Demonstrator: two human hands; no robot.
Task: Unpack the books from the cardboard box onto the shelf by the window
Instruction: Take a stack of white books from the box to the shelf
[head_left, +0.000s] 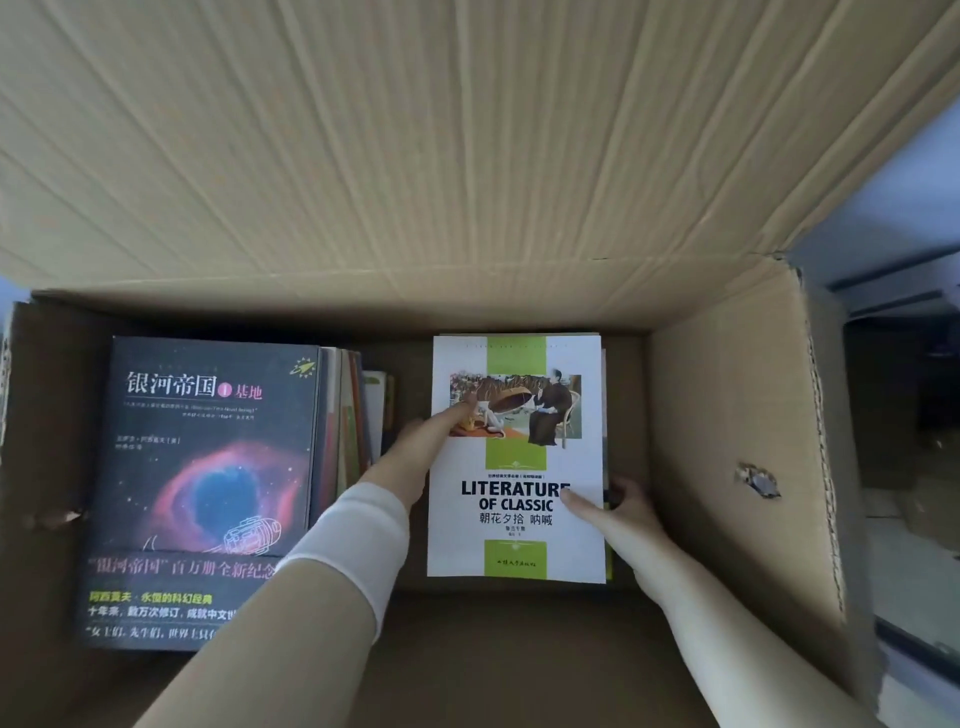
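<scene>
I look down into an open cardboard box (727, 441). A white and green book (519, 467) titled "Literature of Classic" lies face up on top of a small stack at the box's right. My left hand (415, 447) grips its left edge, thumb on the cover picture. My right hand (618, 512) holds its right edge, thumb on the cover. A dark book with a nebula cover (208, 467) tops a stack at the left. Several more books (358, 415) stand between the two stacks. The shelf is not in view.
The box's far flap (467, 156) stands up and fills the upper view. The right wall has a torn hole (758, 480). Outside the box at the right, dim furniture and floor (909, 415) show. Bare cardboard floor (519, 649) lies in front of the white book.
</scene>
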